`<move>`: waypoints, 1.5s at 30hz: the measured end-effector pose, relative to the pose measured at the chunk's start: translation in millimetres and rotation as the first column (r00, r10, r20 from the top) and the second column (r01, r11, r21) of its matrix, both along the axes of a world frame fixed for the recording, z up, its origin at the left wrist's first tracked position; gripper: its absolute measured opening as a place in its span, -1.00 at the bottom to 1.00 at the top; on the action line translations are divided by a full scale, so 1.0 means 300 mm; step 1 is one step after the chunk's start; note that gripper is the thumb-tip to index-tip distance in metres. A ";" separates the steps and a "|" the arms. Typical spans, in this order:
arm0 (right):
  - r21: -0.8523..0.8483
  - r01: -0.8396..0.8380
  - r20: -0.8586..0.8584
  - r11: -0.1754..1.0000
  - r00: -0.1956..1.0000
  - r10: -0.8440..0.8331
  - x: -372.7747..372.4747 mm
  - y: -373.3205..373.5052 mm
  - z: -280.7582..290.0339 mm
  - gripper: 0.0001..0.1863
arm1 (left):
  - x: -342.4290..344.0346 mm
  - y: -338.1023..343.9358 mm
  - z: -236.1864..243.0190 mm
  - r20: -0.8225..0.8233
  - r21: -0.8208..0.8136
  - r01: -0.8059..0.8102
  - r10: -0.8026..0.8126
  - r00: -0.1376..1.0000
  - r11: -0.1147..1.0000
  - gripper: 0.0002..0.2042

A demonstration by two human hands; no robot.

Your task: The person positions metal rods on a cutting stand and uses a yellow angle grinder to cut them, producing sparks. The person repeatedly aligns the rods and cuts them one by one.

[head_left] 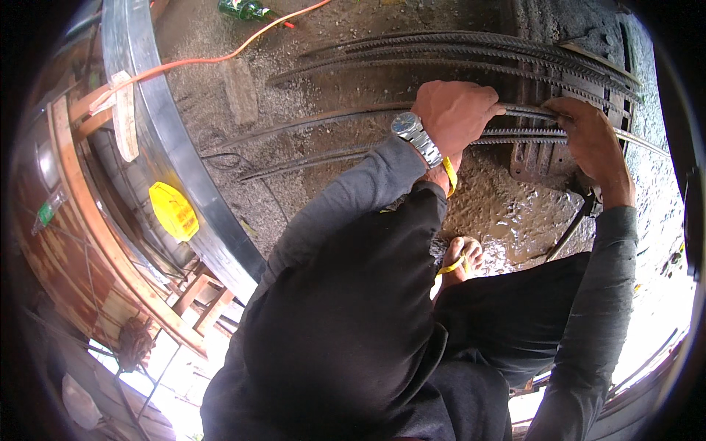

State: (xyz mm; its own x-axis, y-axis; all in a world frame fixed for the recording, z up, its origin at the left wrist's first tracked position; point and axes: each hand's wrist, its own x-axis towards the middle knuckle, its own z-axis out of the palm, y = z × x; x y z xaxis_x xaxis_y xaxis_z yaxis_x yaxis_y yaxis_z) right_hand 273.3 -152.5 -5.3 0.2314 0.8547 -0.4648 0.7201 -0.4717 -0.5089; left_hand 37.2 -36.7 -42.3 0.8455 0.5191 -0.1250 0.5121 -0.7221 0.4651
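My left hand (456, 114), with a silver watch on its wrist, is closed around a long ribbed steel rebar (526, 111) low over the ground. Farther along the same bar, to the right, the fingers of my right hand (590, 138) are closed on it. The bar runs roughly crosswise in front of me. Nearer to me lie more rebars (526, 140), passing below my hands. Beyond my hands, several loose rebars (441, 50) lie side by side on the ground. My left palm hides part of the held bar.
My foot (463, 253) in a yellow-strapped sandal is on wet, muddy ground (500, 209). On the left are a grey metal beam (158, 121), a yellow object (174, 211) and a wooden frame (118, 257). An orange cord (220, 57) crosses the beam near a green bottle (241, 9).
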 end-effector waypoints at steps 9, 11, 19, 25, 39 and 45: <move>0.003 0.009 0.018 1.000 1.000 -0.009 0.030 -0.028 -0.046 -0.66 | 0.033 -0.006 -0.007 -0.086 -0.068 -0.014 0.008 0.996 0.998 -0.72; 0.020 0.004 -0.008 1.000 1.000 -0.004 0.041 -0.035 -0.048 -0.65 | 0.036 -0.013 -0.021 -0.070 -0.081 -0.019 0.013 0.997 0.997 -0.75; 0.016 -0.577 0.506 0.816 0.709 0.491 0.029 -0.036 -0.061 -0.63 | 0.039 -0.011 0.022 -0.062 -0.052 0.025 -0.028 0.998 0.998 -0.76; 0.150 -0.239 0.088 0.959 0.970 0.228 0.025 -0.027 -0.102 -0.71 | 0.035 -0.001 0.035 -0.088 -0.063 0.022 -0.027 0.996 0.998 -0.77; 0.353 -0.393 0.143 0.849 0.919 0.366 -0.236 0.133 -0.088 -0.81 | -0.212 0.149 0.123 -0.027 0.061 0.027 -0.025 0.999 0.998 -0.70; 0.464 -0.380 0.150 0.800 0.924 0.352 -0.401 0.206 -0.119 -0.81 | -0.372 0.212 0.130 -0.192 0.056 0.000 0.010 0.981 0.998 -0.61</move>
